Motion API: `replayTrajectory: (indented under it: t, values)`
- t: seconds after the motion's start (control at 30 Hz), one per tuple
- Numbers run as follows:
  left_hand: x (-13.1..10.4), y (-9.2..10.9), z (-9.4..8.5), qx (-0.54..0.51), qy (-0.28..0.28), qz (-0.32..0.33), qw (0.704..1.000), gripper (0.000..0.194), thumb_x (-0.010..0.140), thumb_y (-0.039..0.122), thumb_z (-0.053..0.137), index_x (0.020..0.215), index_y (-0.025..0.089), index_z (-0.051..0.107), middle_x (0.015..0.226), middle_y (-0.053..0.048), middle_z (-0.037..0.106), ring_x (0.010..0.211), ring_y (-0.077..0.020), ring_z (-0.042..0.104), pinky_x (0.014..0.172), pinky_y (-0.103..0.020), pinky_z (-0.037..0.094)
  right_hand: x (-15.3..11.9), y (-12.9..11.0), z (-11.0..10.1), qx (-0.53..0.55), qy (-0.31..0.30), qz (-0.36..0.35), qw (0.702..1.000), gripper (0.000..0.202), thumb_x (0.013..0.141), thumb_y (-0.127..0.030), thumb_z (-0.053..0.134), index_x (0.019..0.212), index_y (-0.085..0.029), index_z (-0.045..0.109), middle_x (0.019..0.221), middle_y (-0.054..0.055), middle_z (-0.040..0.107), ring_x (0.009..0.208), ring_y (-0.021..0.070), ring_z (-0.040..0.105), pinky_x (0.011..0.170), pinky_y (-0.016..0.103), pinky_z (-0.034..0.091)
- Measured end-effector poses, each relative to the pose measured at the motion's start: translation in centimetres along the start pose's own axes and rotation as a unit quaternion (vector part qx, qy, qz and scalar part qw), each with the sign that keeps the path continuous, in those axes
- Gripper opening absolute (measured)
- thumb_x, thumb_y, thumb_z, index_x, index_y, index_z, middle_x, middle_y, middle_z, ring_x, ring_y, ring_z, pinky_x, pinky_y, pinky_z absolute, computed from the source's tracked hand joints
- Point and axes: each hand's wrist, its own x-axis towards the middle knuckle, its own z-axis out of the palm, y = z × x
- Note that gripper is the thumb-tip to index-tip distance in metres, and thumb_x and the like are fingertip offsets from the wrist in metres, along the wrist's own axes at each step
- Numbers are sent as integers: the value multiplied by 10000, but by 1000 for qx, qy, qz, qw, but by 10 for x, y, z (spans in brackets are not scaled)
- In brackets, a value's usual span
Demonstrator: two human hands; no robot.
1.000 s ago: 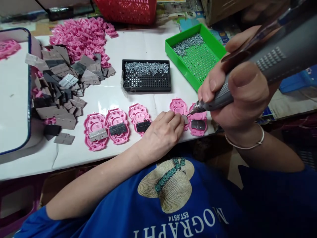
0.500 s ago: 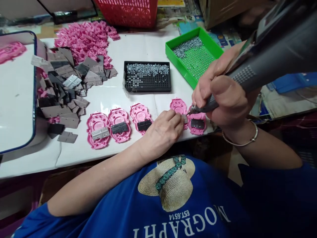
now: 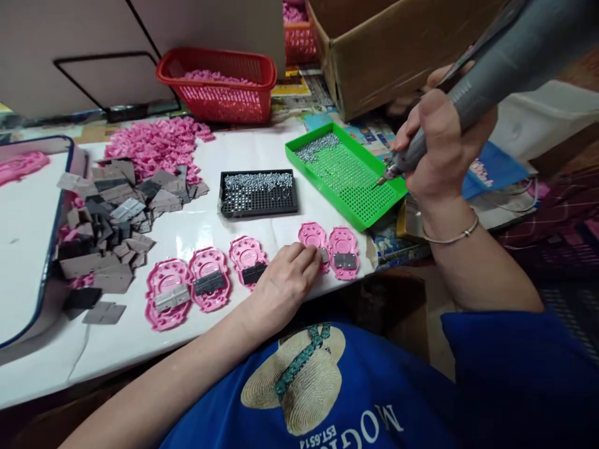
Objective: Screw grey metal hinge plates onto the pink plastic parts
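My right hand [image 3: 444,137] is wrapped round a grey electric screwdriver [image 3: 491,75]. Its tip is over the near right part of a green perforated tray [image 3: 327,178] holding small screws. With curled fingers, my left hand [image 3: 287,274] holds a pink plastic casing [image 3: 312,234] with a grey plate [image 3: 324,254] on it, partly hidden by the fingers. Just right of it lies another pink casing [image 3: 344,240] bearing a dark plate [image 3: 345,260]. Three more casings lie left of my hand, among them one with a light grey plate [image 3: 171,298].
A black perforated tray [image 3: 259,209] of screws stands mid-table. Heaped at left are grey plates [image 3: 107,249] and small pink parts [image 3: 152,146], beside a white blue-rimmed tray [image 3: 28,237]. Behind are a red basket [image 3: 219,103] and a cardboard box [image 3: 374,68].
The screwdriver in my right hand has left the casing by my left hand and moved over the green tray. My left hand stays on the casing. The camera view has tilted up.
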Motion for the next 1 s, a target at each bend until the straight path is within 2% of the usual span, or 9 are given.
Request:
replayTrajectory:
  t: [0.07, 0.13, 0.27, 0.47, 0.67, 0.77, 0.9, 1.0]
  values:
    - [0, 0, 0, 0, 17, 4, 1000, 290, 948, 67, 405, 1140, 55, 622, 1070, -159, 670, 936, -246, 576, 781, -363, 537, 19, 25, -13, -21, 19, -19, 999, 279, 715, -500, 749, 887, -382, 565, 854, -105, 642, 510, 97, 447, 486, 323, 385]
    - [1, 0, 0, 1, 32, 8, 999, 293, 940, 55, 404, 1137, 37, 620, 1058, -163, 673, 923, -245, 579, 777, -359, 543, 33, 51, -22, -33, 57, -21, 998, 404, 625, -619, 757, 871, -401, 523, 667, -110, 574, 485, 109, 377, 461, 326, 328]
    - [1, 0, 0, -1, 47, 9, 999, 339, 909, -1, 380, 1145, 56, 617, 1064, -155, 679, 917, -234, 580, 783, -357, 554, 44, 92, -30, -57, 93, 7, 994, 533, 549, -708, 741, 895, -402, 476, 680, -116, 587, 496, 112, 336, 492, 340, 295]
    - [1, 0, 2, 0, 61, 13, 998, 315, 904, -5, 408, 1129, 28, 626, 1066, -174, 683, 918, -241, 584, 784, -358, 556, 47, 123, -35, -59, 74, 11, 995, 548, 576, -731, 707, 923, -397, 445, 620, -112, 542, 556, 122, 372, 556, 341, 280]
    - [0, 0, 1, -14, 59, 7, 998, 323, 906, 3, 405, 1135, 51, 627, 1086, -160, 679, 924, -238, 585, 779, -361, 554, 49, 133, -36, -76, 109, 9, 991, 561, 516, -761, 710, 877, -406, 470, 653, -100, 566, 601, 134, 400, 592, 347, 285]
    - [0, 0, 2, -12, 58, 5, 998, 343, 895, -14, 400, 1138, 65, 628, 1081, -156, 678, 939, -237, 587, 778, -356, 547, 47, 127, -35, -72, 104, 17, 992, 538, 522, -742, 719, 846, -395, 465, 632, -99, 551, 592, 128, 386, 585, 343, 280]
    - [0, 0, 2, -9, 59, 7, 998, 324, 902, 0, 408, 1135, 57, 625, 1075, -161, 675, 942, -244, 582, 780, -361, 546, 42, 114, -33, -58, 116, 32, 991, 581, 463, -728, 751, 842, -389, 471, 657, -110, 565, 564, 118, 359, 574, 338, 282]
    - [0, 0, 1, -10, 61, 6, 998, 321, 910, 5, 399, 1135, 59, 622, 1071, -157, 677, 930, -240, 579, 777, -360, 551, 39, 107, -32, -51, 98, 46, 993, 570, 474, -717, 757, 858, -396, 485, 619, -107, 543, 570, 122, 372, 585, 342, 291]
